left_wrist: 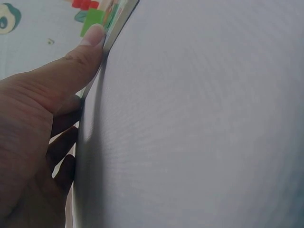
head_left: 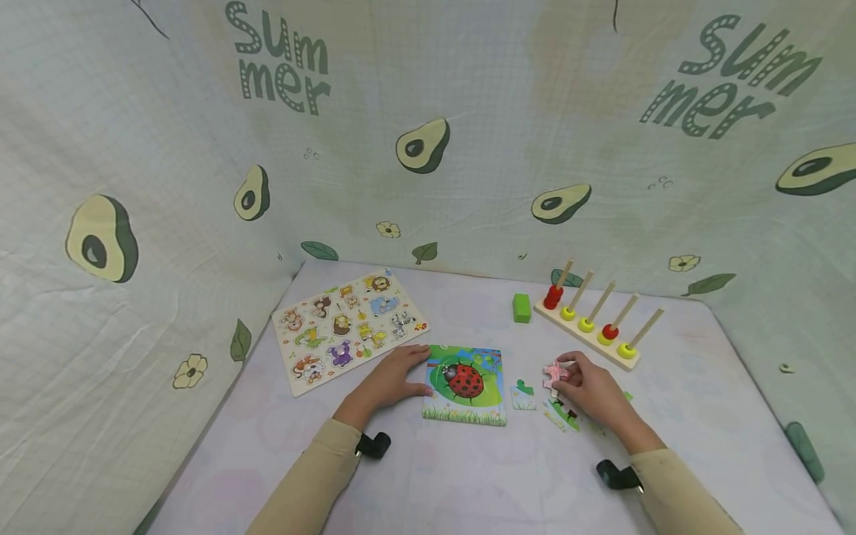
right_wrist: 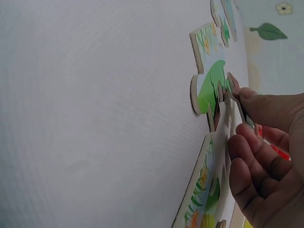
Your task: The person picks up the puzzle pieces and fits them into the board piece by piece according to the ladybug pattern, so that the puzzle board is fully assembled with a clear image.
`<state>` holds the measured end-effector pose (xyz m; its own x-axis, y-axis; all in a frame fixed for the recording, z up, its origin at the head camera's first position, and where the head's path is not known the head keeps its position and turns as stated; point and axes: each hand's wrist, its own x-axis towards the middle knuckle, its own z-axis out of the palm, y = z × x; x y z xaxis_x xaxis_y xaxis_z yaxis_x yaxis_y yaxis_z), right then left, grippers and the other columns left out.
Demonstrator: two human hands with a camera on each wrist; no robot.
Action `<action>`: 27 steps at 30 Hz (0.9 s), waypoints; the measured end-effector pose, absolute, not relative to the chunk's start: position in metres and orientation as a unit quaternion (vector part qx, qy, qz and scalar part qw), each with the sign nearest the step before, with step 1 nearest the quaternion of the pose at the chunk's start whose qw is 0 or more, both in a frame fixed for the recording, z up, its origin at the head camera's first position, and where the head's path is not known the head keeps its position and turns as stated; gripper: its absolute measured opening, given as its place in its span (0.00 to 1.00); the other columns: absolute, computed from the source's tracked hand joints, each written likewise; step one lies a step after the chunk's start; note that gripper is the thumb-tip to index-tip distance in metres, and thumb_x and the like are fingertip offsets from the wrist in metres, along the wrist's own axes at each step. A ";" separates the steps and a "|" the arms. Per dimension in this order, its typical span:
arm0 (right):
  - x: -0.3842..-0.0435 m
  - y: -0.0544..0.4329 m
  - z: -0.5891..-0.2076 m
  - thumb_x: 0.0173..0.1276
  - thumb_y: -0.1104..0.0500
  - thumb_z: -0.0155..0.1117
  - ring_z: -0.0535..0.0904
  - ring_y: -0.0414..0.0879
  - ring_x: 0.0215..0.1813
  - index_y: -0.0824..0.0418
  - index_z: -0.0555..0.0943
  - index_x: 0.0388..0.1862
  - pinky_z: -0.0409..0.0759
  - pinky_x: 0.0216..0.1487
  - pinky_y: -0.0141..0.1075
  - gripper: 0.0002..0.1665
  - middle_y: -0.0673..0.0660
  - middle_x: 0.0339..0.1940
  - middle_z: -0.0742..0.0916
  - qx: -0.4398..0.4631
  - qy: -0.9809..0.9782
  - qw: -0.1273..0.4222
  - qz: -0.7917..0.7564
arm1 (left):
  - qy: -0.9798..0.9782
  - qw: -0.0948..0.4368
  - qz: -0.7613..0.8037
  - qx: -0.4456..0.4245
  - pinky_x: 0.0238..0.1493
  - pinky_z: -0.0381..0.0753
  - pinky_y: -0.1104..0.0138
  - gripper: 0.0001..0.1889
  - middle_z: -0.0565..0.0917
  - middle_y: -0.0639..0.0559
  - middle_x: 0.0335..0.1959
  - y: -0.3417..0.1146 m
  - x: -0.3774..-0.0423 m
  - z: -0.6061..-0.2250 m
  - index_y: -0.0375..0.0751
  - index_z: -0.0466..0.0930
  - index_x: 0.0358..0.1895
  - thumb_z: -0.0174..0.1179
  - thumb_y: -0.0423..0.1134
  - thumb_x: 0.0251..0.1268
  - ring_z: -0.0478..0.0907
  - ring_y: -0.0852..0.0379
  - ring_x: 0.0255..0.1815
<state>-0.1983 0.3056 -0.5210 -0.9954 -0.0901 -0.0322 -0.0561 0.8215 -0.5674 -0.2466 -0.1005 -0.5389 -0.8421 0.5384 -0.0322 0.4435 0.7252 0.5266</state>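
A ladybug jigsaw puzzle (head_left: 466, 385) lies in the middle of the table. My left hand (head_left: 396, 377) touches its left edge, thumb and fingers spread apart along it; in the left wrist view the thumb (left_wrist: 71, 71) lies against that edge. To the right, my right hand (head_left: 590, 386) pinches a puzzle piece (head_left: 553, 374) whose upward face looks pinkish. Below that hand lie loose pieces with grass and green print (head_left: 560, 414), partly hidden by it. One more loose piece (head_left: 523, 396) lies between the puzzle and the right hand.
An animal peg puzzle board (head_left: 348, 331) lies at the back left. Toward the back right stand a green block (head_left: 521, 308) and a wooden peg stacker (head_left: 588, 331) with red and yellow beads. A printed cloth (head_left: 468, 215) hangs behind the table.
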 end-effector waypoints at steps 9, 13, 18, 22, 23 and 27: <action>-0.198 0.304 -0.522 0.69 0.56 0.72 0.78 0.43 0.34 0.61 0.77 0.64 0.78 0.34 0.35 0.27 0.49 0.34 0.84 -0.040 0.956 0.005 -0.290 | 0.925 0.092 0.255 0.267 0.79 0.59 0.53 0.44 0.66 0.48 0.77 -0.100 -0.248 -0.541 0.45 0.65 0.77 0.69 0.60 0.61 0.59 0.46 0.79; -0.198 0.304 -0.522 0.69 0.58 0.72 0.81 0.42 0.36 0.61 0.78 0.58 0.81 0.36 0.38 0.22 0.50 0.34 0.86 -0.040 0.955 -0.011 -0.295 | 0.924 0.092 0.253 0.270 0.79 0.58 0.53 0.45 0.66 0.48 0.78 -0.101 -0.249 -0.542 0.45 0.65 0.78 0.69 0.61 0.61 0.59 0.46 0.79; -0.199 0.304 -0.523 0.70 0.58 0.71 0.82 0.43 0.35 0.61 0.79 0.53 0.81 0.36 0.40 0.17 0.51 0.33 0.86 -0.039 0.953 -0.024 -0.299 | 0.925 0.091 0.251 0.271 0.79 0.58 0.54 0.45 0.66 0.49 0.78 -0.101 -0.249 -0.542 0.45 0.65 0.78 0.69 0.61 0.60 0.59 0.47 0.79; -0.200 0.303 -0.524 0.70 0.58 0.70 0.81 0.43 0.34 0.60 0.80 0.52 0.80 0.36 0.39 0.15 0.50 0.32 0.86 -0.029 0.951 -0.022 -0.308 | 0.924 0.091 0.252 0.271 0.79 0.58 0.54 0.45 0.66 0.49 0.78 -0.101 -0.250 -0.542 0.45 0.65 0.78 0.69 0.61 0.60 0.59 0.47 0.79; -0.201 0.303 -0.523 0.71 0.58 0.70 0.80 0.43 0.34 0.60 0.80 0.52 0.80 0.36 0.38 0.14 0.50 0.32 0.86 -0.026 0.950 -0.020 -0.310 | 0.925 0.091 0.252 0.271 0.79 0.58 0.54 0.45 0.66 0.49 0.78 -0.101 -0.250 -0.542 0.45 0.65 0.78 0.69 0.61 0.61 0.59 0.47 0.79; -0.201 0.299 -0.520 0.72 0.57 0.69 0.80 0.43 0.34 0.59 0.80 0.53 0.79 0.35 0.36 0.14 0.50 0.33 0.86 -0.020 0.945 -0.008 -0.327 | 0.924 0.092 0.253 0.271 0.79 0.58 0.54 0.45 0.66 0.48 0.78 -0.101 -0.249 -0.541 0.45 0.65 0.78 0.69 0.61 0.60 0.59 0.46 0.79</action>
<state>-0.2012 0.2994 -0.5198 -0.9990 -0.0328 0.0289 -0.0436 0.7857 -0.6170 -0.2488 -0.1012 -0.5414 -0.8364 0.5471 -0.0340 0.4536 0.7257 0.5173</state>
